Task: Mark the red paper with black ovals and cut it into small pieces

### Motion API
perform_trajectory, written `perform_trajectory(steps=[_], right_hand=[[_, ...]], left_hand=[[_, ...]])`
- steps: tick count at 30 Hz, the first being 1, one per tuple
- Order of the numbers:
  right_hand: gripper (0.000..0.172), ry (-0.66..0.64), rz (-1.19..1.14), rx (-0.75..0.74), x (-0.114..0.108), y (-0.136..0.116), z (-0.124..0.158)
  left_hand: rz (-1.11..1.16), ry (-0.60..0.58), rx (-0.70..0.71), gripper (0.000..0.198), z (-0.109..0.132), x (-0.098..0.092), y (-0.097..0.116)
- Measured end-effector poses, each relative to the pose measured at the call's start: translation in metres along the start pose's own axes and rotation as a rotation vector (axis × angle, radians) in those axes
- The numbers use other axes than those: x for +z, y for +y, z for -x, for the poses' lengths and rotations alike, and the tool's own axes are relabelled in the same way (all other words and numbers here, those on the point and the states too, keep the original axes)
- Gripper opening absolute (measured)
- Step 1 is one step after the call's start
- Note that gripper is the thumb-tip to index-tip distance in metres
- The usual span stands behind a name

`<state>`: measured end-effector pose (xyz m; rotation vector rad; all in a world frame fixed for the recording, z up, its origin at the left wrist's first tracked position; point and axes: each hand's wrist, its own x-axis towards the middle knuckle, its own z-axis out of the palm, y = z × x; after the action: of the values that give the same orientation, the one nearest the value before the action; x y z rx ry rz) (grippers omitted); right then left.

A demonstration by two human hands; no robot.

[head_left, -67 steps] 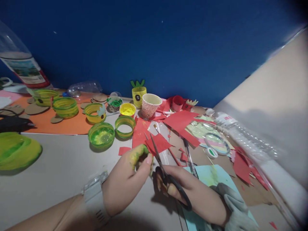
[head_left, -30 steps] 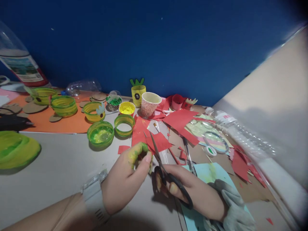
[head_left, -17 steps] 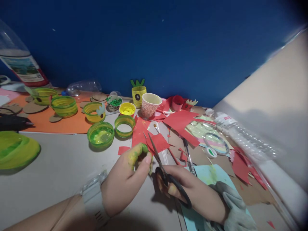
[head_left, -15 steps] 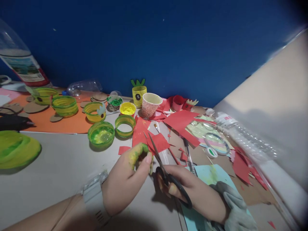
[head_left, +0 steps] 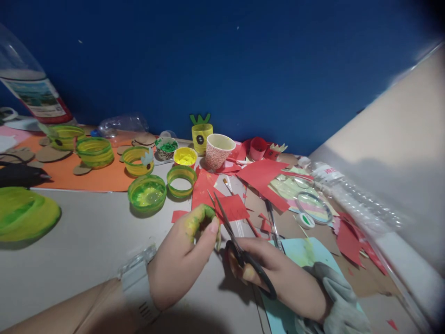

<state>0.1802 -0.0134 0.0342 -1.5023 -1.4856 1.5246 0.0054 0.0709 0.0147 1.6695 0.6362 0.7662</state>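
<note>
My left hand (head_left: 186,248), with green and yellow paint on its fingers, is closed in a pinch on a piece of red paper (head_left: 236,207); the exact grip is partly hidden. My right hand (head_left: 267,264) grips black-handled scissors (head_left: 241,253) by the finger loops. The blades stand slightly apart, point away from me and cross the red paper near my left fingertips. Under my right wrist lies a light blue sheet (head_left: 309,253) with a yellow-green smear. More red paper (head_left: 262,174) lies beyond the blades.
Several yellow-green painted rings and bowls (head_left: 147,192) stand at left, some on orange paper (head_left: 104,183). Paint cups (head_left: 185,157), a patterned paper cup (head_left: 217,155) and a pineapple-like cup (head_left: 202,139) stand by the blue wall. At right are a plastic bottle (head_left: 358,195) and tape (head_left: 313,208).
The red paper at my left fingertips has turned slightly and shifted a little to the right. Both hands stay nearly in place, and the scissor blades look much the same.
</note>
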Motion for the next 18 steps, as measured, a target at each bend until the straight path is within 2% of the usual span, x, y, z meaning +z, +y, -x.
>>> perform_trajectory(steps=[18], right_hand=[[0.063, 0.01, -0.032, 0.063, 0.0009, -0.0016, 0.0006]], left_hand=[[-0.07, 0.019, -0.043, 0.028, -0.0017, 0.001, 0.0016]])
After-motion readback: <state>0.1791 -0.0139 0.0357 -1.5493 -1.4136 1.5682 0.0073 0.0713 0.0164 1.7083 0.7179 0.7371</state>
